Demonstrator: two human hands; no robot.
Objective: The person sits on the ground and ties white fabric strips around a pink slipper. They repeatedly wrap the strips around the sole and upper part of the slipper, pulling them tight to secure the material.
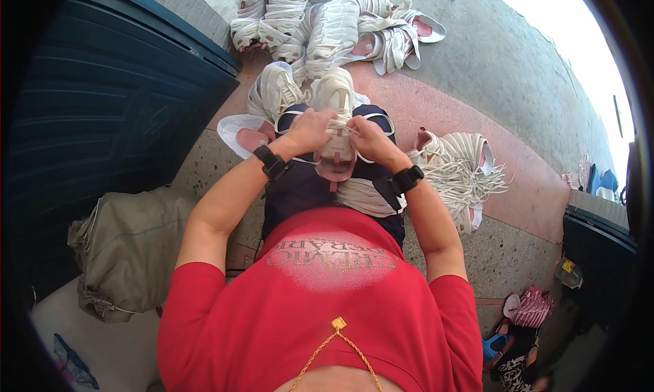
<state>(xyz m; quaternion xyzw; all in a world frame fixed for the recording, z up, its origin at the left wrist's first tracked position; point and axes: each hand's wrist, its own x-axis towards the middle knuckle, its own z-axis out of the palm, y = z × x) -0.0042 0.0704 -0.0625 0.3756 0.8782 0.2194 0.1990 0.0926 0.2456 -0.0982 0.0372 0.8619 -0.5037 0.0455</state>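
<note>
A white shoe upper (334,85) with a pink lining lies lengthwise over my lap, its toe pointing away from me. My left hand (311,130) is closed at the left side of its lace opening, the fingertips at the white shoelace. From the right, my right hand (371,141) pinches the shoelace by the same opening. A loop of lace curves out on either side of my hands. The fingertips partly hide the eyelets. Across my right thigh rests a bundle of white laces (368,196).
Beyond my knees lies a heap of laced shoe uppers (334,34). More uppers (272,92) sit just left of the knees, and a bundle with loose laces (460,167) is at the right. A dark door (122,112) and a stuffed sack (139,245) stand left.
</note>
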